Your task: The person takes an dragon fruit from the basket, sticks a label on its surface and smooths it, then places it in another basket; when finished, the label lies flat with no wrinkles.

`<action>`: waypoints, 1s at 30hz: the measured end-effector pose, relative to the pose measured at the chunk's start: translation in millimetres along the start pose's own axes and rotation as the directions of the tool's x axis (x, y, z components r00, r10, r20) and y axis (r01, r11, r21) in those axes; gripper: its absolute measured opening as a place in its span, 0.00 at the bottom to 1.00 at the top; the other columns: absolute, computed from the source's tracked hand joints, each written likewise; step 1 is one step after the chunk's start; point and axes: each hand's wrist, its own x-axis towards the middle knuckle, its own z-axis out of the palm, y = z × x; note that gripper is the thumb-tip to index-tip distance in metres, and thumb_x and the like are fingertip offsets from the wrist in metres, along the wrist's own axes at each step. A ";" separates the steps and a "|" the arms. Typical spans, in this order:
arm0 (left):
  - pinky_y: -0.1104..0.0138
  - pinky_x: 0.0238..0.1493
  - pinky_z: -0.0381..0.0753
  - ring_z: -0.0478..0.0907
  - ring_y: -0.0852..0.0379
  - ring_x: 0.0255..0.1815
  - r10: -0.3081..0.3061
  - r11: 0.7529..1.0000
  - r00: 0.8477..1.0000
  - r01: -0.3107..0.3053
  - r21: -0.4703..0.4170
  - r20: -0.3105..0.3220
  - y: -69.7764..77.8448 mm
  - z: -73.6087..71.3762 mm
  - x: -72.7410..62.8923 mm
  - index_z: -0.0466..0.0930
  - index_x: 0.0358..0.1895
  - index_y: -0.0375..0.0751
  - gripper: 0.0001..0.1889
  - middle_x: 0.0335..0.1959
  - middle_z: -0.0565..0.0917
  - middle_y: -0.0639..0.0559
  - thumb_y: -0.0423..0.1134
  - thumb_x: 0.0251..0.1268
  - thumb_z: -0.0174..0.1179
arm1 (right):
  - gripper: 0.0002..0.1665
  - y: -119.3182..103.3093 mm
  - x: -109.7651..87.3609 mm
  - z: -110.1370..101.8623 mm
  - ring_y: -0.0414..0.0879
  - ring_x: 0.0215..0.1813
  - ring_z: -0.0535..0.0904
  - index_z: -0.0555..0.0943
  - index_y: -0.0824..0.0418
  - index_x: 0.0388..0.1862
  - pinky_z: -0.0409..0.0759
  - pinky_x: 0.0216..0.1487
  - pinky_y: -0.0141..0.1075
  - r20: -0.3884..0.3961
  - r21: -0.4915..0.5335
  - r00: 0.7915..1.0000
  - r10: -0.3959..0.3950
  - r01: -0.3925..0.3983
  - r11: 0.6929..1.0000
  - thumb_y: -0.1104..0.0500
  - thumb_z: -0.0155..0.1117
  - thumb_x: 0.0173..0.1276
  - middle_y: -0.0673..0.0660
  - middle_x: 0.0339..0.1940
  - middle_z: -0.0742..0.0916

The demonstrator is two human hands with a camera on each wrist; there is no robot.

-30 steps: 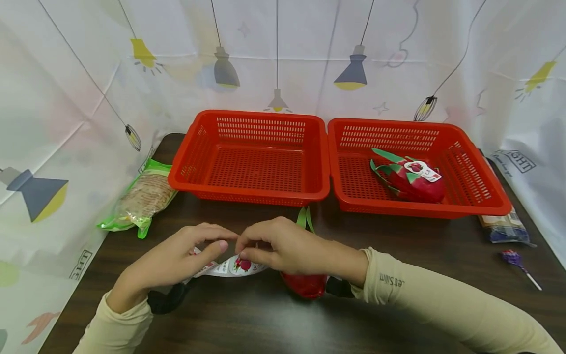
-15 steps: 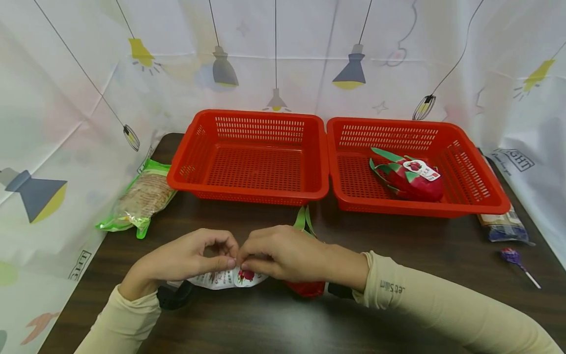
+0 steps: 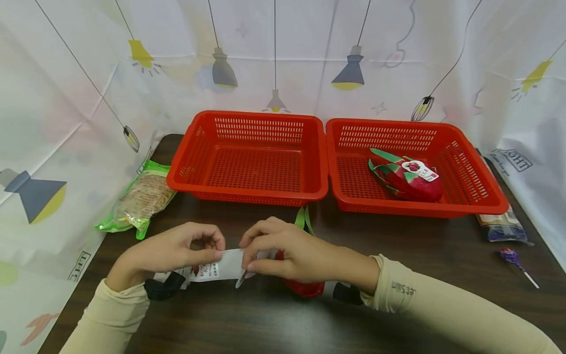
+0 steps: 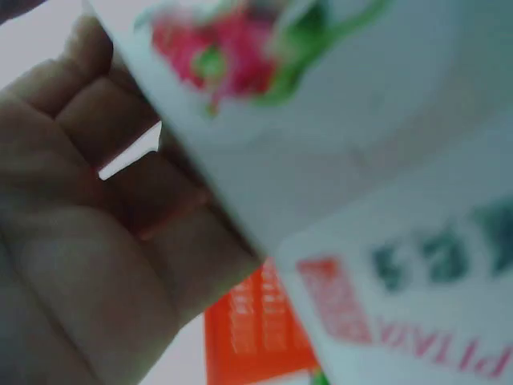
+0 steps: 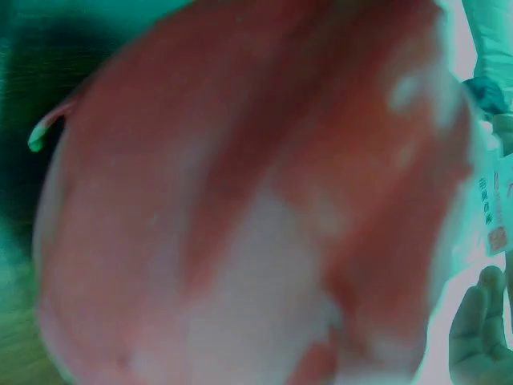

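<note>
My left hand [image 3: 177, 248] pinches a strip of dragon fruit labels [image 3: 227, 265] between thumb and fingers. A bare stretch of its white backing lies toward the right. The strip crosses the left wrist view up close, with a blurred dragon fruit picture. My right hand [image 3: 294, 253] pinches a label [image 3: 240, 280] seen nearly edge-on at the strip's right end; whether it is fully off the backing I cannot tell. Behind and below the right hand lies a red dragon fruit [image 3: 305, 289] with green leaves, partly hidden by that hand. It fills most of the right wrist view [image 5: 240, 200].
Two red baskets stand side by side at the back. The left basket [image 3: 247, 193] shows a bare floor; the right basket [image 3: 398, 209] holds a labelled dragon fruit [image 3: 426, 189]. A bread bag [image 3: 143, 196] lies left, a packet [image 3: 505, 226] and a lollipop [image 3: 510, 255] right.
Both hands first came together at a printed label on the strip. Now they have drawn apart a little, the label stands edge-on at the right fingers, and bare backing shows between the hands.
</note>
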 end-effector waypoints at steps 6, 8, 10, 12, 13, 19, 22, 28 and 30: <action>0.64 0.25 0.83 0.76 0.56 0.24 -0.132 0.991 0.991 0.131 0.027 0.026 -23.6 -19.8 1.0 0.77 0.43 0.38 0.07 0.29 0.77 0.50 0.38 0.74 0.61 | 0.06 2.6 -25.7 -15.4 0.37 0.48 0.80 0.83 0.50 0.44 0.80 0.50 0.33 -0.065 0.128 0.998 0.027 -0.019 0.992 0.62 0.65 0.74 0.46 0.43 0.88; 0.63 0.24 0.83 0.76 0.56 0.23 -0.176 0.983 0.984 0.175 0.055 0.023 -31.7 -21.3 3.3 0.77 0.42 0.36 0.06 0.29 0.77 0.51 0.37 0.74 0.61 | 0.06 4.9 -34.4 -19.8 0.36 0.43 0.80 0.82 0.51 0.45 0.81 0.45 0.32 -0.082 0.153 0.993 0.080 -0.067 0.986 0.63 0.63 0.75 0.45 0.40 0.88; 0.63 0.22 0.81 0.75 0.57 0.22 -0.208 0.974 0.978 0.206 0.093 0.011 -38.6 -22.0 4.8 0.77 0.42 0.36 0.05 0.29 0.78 0.51 0.35 0.73 0.60 | 0.07 7.2 -41.0 -23.5 0.37 0.41 0.80 0.82 0.52 0.45 0.82 0.42 0.32 -0.096 0.175 0.987 0.126 -0.108 0.979 0.64 0.62 0.76 0.47 0.39 0.87; 0.63 0.21 0.80 0.74 0.58 0.21 -0.234 0.963 0.972 0.233 0.133 -0.010 -44.1 -22.2 6.4 0.76 0.41 0.36 0.04 0.28 0.77 0.51 0.33 0.73 0.58 | 0.06 9.6 -46.1 -25.7 0.38 0.39 0.79 0.82 0.53 0.45 0.82 0.39 0.31 -0.111 0.191 0.979 0.171 -0.148 0.970 0.64 0.62 0.75 0.48 0.38 0.87; 0.64 0.21 0.78 0.73 0.58 0.20 -0.246 0.956 0.969 0.247 0.160 -0.026 -46.0 -22.3 7.3 0.75 0.41 0.36 0.03 0.27 0.77 0.51 0.32 0.73 0.58 | 0.06 10.8 -48.4 -26.5 0.38 0.38 0.79 0.82 0.54 0.45 0.82 0.37 0.31 -0.121 0.193 0.976 0.181 -0.155 0.969 0.65 0.62 0.75 0.49 0.38 0.87; 0.66 0.26 0.73 0.71 0.60 0.22 -0.273 0.898 0.951 0.305 0.316 -0.141 -56.7 -20.4 16.8 0.74 0.41 0.35 0.02 0.27 0.75 0.51 0.27 0.69 0.55 | 0.08 16.4 -61.0 -28.1 0.37 0.34 0.77 0.81 0.56 0.46 0.80 0.32 0.30 -0.166 0.222 0.965 0.204 -0.166 0.961 0.67 0.61 0.74 0.52 0.35 0.85; 0.67 0.33 0.73 0.72 0.60 0.29 -0.236 0.911 0.962 0.268 0.312 -0.137 -61.2 -18.9 17.9 0.76 0.44 0.35 0.07 0.32 0.78 0.50 0.25 0.67 0.53 | 0.09 18.8 -66.0 -28.4 0.38 0.33 0.77 0.81 0.56 0.47 0.80 0.31 0.30 -0.179 0.228 0.965 0.191 -0.149 0.962 0.68 0.61 0.74 0.51 0.33 0.83; 0.66 0.27 0.74 0.70 0.56 0.24 -0.096 0.995 0.990 0.093 0.026 0.102 -57.4 -24.3 9.3 0.75 0.50 0.34 0.06 0.29 0.74 0.45 0.31 0.76 0.52 | 0.11 22.7 -74.6 -32.1 0.38 0.31 0.76 0.81 0.55 0.49 0.80 0.30 0.31 -0.198 0.245 0.950 0.239 -0.189 0.951 0.68 0.61 0.74 0.51 0.32 0.82; 0.67 0.25 0.73 0.69 0.57 0.22 -0.096 0.995 0.990 0.094 0.021 0.105 -56.7 -25.1 9.4 0.74 0.48 0.35 0.05 0.26 0.72 0.47 0.31 0.76 0.51 | 0.11 23.6 -77.1 -33.2 0.39 0.31 0.76 0.81 0.55 0.49 0.79 0.30 0.31 -0.204 0.248 0.945 0.257 -0.204 0.947 0.68 0.61 0.74 0.50 0.32 0.82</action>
